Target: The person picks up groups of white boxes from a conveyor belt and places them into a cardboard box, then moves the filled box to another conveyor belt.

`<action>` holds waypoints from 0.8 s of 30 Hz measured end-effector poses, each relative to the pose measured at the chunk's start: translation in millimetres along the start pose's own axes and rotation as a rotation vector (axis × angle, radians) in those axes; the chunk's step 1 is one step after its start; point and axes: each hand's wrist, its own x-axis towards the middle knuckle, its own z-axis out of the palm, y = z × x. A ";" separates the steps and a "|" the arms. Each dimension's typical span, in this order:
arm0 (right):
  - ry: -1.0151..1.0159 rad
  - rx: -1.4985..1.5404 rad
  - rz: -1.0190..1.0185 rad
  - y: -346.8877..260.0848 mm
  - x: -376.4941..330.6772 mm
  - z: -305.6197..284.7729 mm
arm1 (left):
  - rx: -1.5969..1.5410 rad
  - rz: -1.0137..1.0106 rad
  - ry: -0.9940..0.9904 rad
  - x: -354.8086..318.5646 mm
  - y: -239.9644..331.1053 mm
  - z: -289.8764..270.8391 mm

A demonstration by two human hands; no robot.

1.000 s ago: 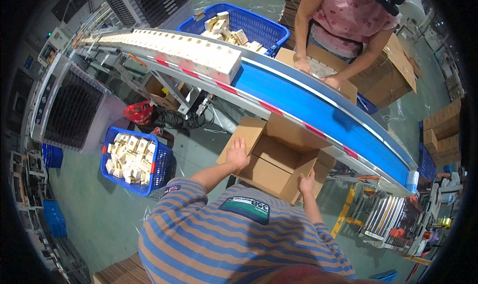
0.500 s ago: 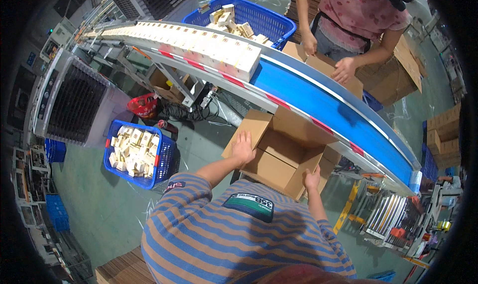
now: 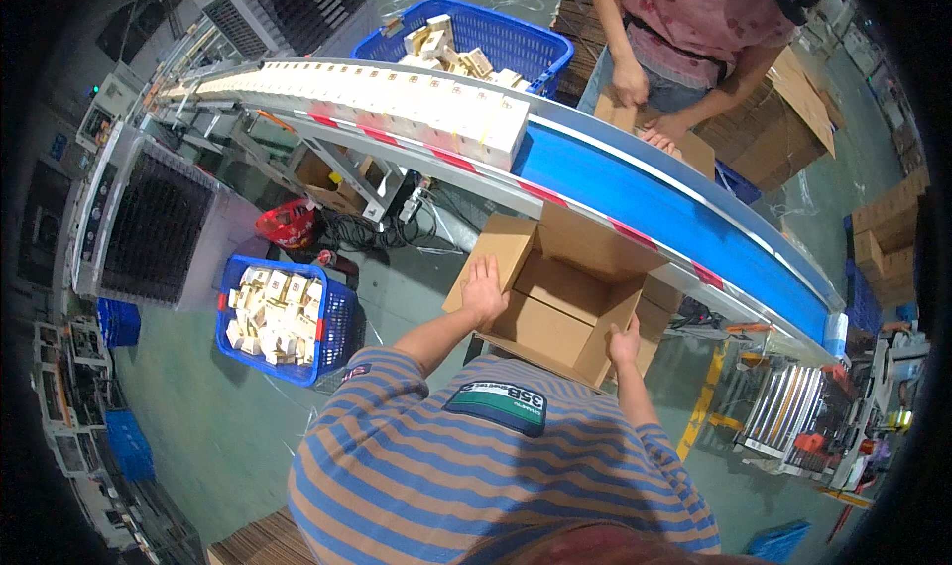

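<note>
- Factory floor in green surrounds me, with a long blue conveyor belt (image 3: 635, 183) crossing from upper left to right, and a row of small white boxes (image 3: 397, 94) riding on it.
- Just below the belt I hold an open cardboard box (image 3: 560, 297), its flaps standing out and its inside empty as far as I see.
- My left hand (image 3: 483, 289) lies flat, fingers spread, on the left flap; my right hand (image 3: 625, 345) grips the near right edge of the box wall, fingers closed on it.
- I judge the step as setting the box in position under the belt edge; the next move calls for steadying it level and keeping the flaps open.
- Across the belt another person's hands (image 3: 645, 104) work on another carton.
- One blue basket (image 3: 283, 317) of small boxes stands on the floor to my left.
</note>
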 end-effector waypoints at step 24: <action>-0.075 0.043 0.012 8.3 7.7 1.3 | -0.069 -0.207 -0.081 -2.0 16.7 -9.0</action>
